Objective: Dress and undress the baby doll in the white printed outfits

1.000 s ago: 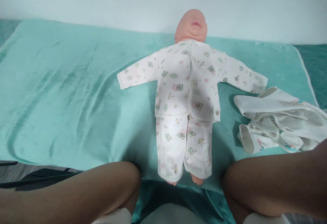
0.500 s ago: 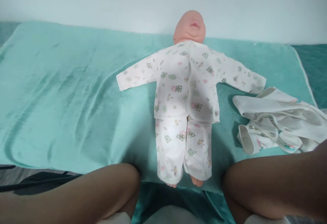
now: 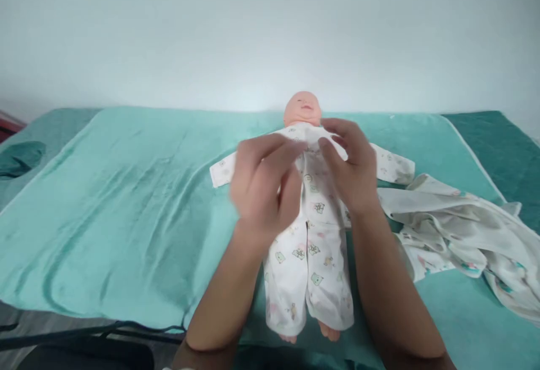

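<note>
A baby doll (image 3: 302, 108) lies on its back, its arms spread out to the sides. It wears a white printed jacket (image 3: 318, 190) and matching trousers (image 3: 287, 257); its toes show below the cuffs. My left hand (image 3: 265, 181), blurred by motion, is over the jacket's chest, with bent fingers and the thumb apart from them. Opposite it, my right hand (image 3: 352, 162) has its thumb and forefinger apart, near the jacket's upper front. Nothing shows in either hand. Both hands cover parts of the jacket, so contact with the cloth cannot be made out.
A crumpled white printed garment (image 3: 455, 218) lies to the right of the doll. Beneath everything spreads a wrinkled turquoise cloth (image 3: 126, 207), with a darker green cover (image 3: 485, 145) at its right. A white wall (image 3: 211, 38) rises behind. Dark bars (image 3: 84, 330) show at the lower left.
Both hands have come up from below and now hover over the doll's chest. The camera has tilted up, so the doll sits lower in view and more wall shows.
</note>
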`<state>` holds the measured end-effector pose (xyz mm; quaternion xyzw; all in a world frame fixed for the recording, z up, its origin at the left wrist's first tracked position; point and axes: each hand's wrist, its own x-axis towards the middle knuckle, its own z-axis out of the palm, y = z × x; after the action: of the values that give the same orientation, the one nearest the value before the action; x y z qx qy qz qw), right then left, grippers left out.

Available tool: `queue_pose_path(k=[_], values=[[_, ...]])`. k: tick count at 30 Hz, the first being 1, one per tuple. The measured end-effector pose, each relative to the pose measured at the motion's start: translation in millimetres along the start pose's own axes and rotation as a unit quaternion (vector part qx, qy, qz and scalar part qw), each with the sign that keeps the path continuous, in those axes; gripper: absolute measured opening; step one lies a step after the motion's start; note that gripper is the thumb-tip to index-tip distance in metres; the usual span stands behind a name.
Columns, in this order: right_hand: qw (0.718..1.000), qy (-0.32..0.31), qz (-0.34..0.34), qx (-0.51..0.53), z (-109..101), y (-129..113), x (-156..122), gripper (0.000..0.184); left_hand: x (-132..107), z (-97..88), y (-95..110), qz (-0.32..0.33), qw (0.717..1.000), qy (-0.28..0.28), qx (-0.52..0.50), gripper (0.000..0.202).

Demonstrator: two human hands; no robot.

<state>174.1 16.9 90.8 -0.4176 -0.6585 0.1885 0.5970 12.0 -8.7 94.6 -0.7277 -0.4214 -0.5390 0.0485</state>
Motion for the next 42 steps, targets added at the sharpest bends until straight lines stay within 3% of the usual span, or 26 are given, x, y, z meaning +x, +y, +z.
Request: queue_pose_path(k=[4,6,8,21,36,42], values=[[0.997,-0.036,0.025,-0.067,13.6,25.4,-6.0,0.019,-8.8,30.7,-24.4,-0.08,0.994,-0.079,-0.006,0.026],[0.996,-0.044,0.04,-0.061,14.3,29.7,-7.0,0.018,-13.7,39.4,-33.5,-0.121,0.985,-0.118,-0.017,0.026],[0.997,-0.047,0.042,-0.049,13.8,32.1,-7.0,0.019,-16.7,42.1,-37.8,-0.121,0.983,-0.132,-0.03,0.026],[0.999,0.006,0.013,-0.039,15.5,38.8,-8.7,0.028,-18.3,40.3,-38.5,-0.11,0.98,-0.161,-0.048,0.031],[0.99,0.063,0.116,0.051,15.1,46.4,-8.7,0.023,-11.7,34.1,-38.9,-0.11,0.967,-0.213,-0.083,0.037],[0.993,0.042,0.087,0.071,5.5,26.5,-5.5,0.017,-7.1,20.2,-37.0,-0.144,0.946,-0.251,-0.149,0.017]])
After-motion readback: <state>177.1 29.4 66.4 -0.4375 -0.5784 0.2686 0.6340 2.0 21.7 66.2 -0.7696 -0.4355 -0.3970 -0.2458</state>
